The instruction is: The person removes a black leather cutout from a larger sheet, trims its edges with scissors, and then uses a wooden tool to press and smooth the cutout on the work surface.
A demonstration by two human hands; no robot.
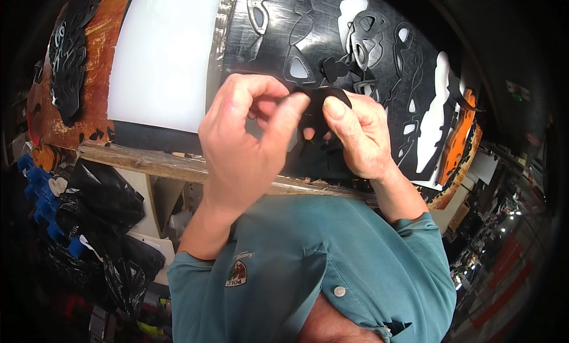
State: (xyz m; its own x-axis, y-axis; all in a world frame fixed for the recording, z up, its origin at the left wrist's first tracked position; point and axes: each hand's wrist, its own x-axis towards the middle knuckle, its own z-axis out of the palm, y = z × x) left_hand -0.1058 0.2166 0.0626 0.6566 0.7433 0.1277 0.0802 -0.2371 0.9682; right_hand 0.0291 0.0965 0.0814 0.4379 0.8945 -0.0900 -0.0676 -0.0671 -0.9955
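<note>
In the head view, the task's thing is a small black piece (317, 100), held up between the two hands above the near part of the desk (99, 55), in front of a black sheet with cut-out shapes (326, 35). It lies to the right of the left hand (246, 124) and to the left of the right hand (363, 130). The right hand is the nearer and is gripping it: the thumb lies across its face at the right end, and fingertips show beneath. The left thumb and forefinger come together at its upper left edge. That upper edge runs crosswise from one thumb to the other, and the rest hangs toward the person. Black on black, the lower outline blurs into the background, so I cannot tell the long axis for sure, nor whether the left fingertips really pinch the material. A white sheet (163, 58) lies beyond the left hand.
</note>
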